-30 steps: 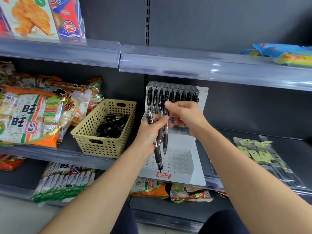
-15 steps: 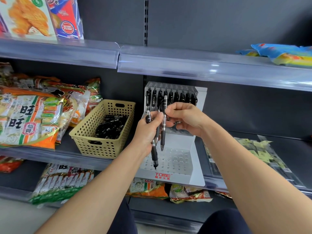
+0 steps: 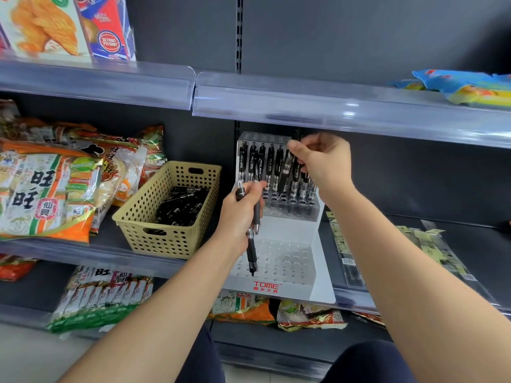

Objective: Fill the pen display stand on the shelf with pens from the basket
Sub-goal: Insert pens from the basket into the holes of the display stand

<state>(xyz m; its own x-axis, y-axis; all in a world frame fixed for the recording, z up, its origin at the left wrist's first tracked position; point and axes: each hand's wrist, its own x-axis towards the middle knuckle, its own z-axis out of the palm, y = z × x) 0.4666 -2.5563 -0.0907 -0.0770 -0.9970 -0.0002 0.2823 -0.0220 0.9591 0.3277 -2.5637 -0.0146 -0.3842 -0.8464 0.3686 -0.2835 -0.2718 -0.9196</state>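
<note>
Pens going into the white stand on the shelf

The right hand pinches one black pen at the top row of the pen display stand, tilted among the upright pens there — its tip end is hidden. The left hand is closed round a few more pens, points down over the empty lower tier. The tan basket, just left of the stand, holds loose black pens.
</note>
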